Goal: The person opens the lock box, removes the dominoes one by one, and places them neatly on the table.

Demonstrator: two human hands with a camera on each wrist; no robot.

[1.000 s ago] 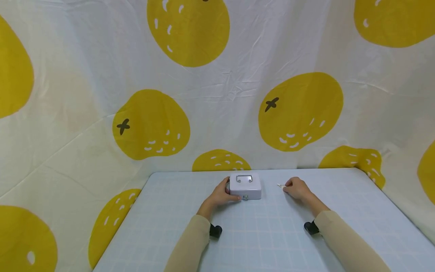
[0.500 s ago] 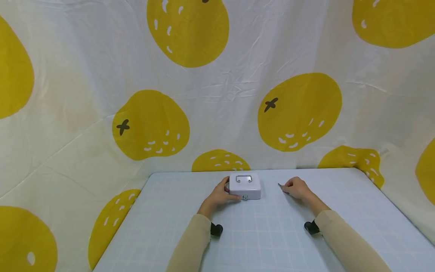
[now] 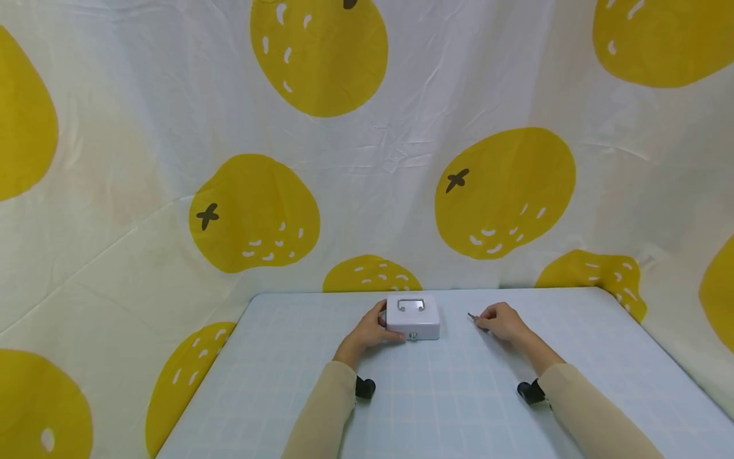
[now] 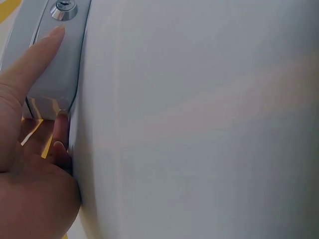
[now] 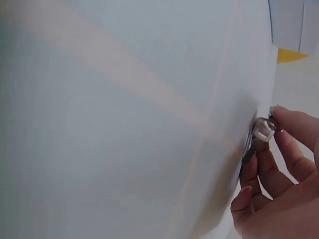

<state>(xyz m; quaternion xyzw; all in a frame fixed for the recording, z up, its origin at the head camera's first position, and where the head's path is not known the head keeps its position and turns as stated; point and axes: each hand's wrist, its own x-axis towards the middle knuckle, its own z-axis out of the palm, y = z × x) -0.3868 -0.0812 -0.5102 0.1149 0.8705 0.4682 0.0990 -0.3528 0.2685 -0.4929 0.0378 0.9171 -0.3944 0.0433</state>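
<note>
A small white cash box (image 3: 429, 325) with a wire handle (image 3: 411, 305) on its lid stands near the back of the table. My left hand (image 3: 367, 332) grips its left end, thumb along the front wall and fingers round the side. In the left wrist view the thumb tip lies just short of the round lock (image 4: 64, 8), and the lid is down. To the right of the box, my right hand (image 3: 502, 322) pinches small metal keys (image 3: 473, 317). Low over the cloth, the keys (image 5: 262, 129) show a ring at the fingertips, which partly hide them.
A pale blue checked cloth (image 3: 436, 395) covers the table. Behind and along the sides hangs a white curtain (image 3: 373, 210) printed with big yellow fruits. Each wrist carries a black camera, such as the left wrist camera (image 3: 364, 387).
In my right fingers the keys have turned, from a pale glint to a darker edge. My left hand keeps its grip on the cash box, which stays put.
</note>
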